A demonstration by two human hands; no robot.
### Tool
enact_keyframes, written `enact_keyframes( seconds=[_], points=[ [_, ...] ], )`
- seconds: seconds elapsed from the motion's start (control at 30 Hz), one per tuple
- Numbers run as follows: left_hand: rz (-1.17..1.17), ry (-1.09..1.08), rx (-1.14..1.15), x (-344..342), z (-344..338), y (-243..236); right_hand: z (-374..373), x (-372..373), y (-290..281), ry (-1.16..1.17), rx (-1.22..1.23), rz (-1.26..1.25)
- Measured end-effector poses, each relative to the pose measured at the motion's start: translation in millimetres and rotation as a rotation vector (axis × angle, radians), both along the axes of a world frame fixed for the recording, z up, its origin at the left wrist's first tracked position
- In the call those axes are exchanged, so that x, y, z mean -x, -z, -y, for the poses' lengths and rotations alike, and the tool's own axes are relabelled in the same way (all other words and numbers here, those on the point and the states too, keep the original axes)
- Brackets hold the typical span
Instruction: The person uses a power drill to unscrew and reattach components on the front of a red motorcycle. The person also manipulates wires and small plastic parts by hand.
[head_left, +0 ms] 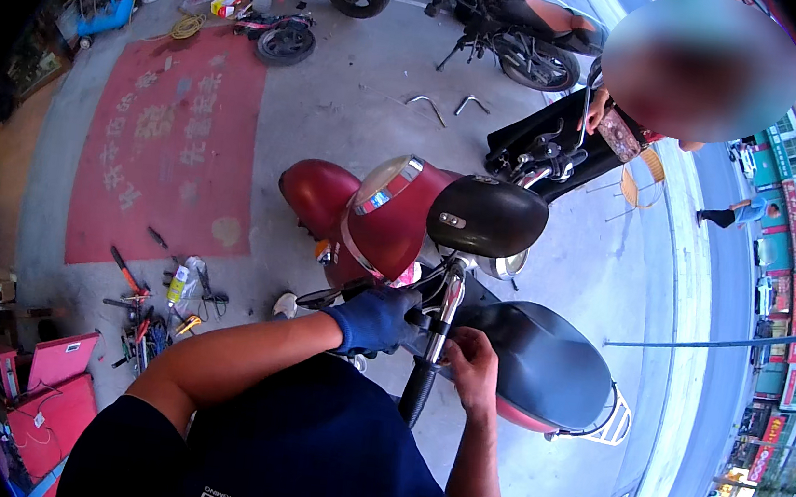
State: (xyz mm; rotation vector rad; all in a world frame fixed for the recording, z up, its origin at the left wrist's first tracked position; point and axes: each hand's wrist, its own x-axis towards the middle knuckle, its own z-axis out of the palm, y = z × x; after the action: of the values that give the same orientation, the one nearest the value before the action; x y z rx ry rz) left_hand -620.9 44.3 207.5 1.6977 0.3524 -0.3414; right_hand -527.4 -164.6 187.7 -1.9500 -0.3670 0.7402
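Observation:
A red scooter (399, 234) stands in front of me, its black seat (541, 365) to the right. Its chrome handlebar (451, 298) runs toward me and ends in a black ribbed grip (417, 391). In a blue work glove, my left hand (376, 322) closes on the black control fitting (425, 321) on the bar's left side; its fingertips are partly hidden. My bare right hand (473, 365) is beside the bar, thumb and fingers pinched together close to the fitting. Whatever they pinch is too small to tell. A black rounded cover (487, 217) sits beyond the bar.
Hand tools (143, 319) lie on the floor at left, near a red toolbox (57, 397). Farther off are a red floor mat (176, 148), a loose wheel (286, 41) and a black motorcycle (499, 26). Another person (615, 126) is at the far right, by another handlebar (548, 158).

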Motion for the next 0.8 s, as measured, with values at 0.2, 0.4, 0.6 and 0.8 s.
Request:
enact_keyframes(
  seconds=[0.2,0.4,0.6,0.8],
  points=[
    [0.247,0.019,-0.25,8,-4,0,-11,3,-56,-0.151,0.017,0.156],
    [0.578,-0.066,-0.491,11,5,-9,-53,14,-94,-0.519,0.068,0.624],
    [0.291,-0.012,-0.195,13,-10,-12,-36,-1,-93,-0.361,0.047,0.527],
    [-0.22,-0.03,0.556,-4,-1,18,-14,-6,-84,-0.131,0.007,0.171]
  ],
)
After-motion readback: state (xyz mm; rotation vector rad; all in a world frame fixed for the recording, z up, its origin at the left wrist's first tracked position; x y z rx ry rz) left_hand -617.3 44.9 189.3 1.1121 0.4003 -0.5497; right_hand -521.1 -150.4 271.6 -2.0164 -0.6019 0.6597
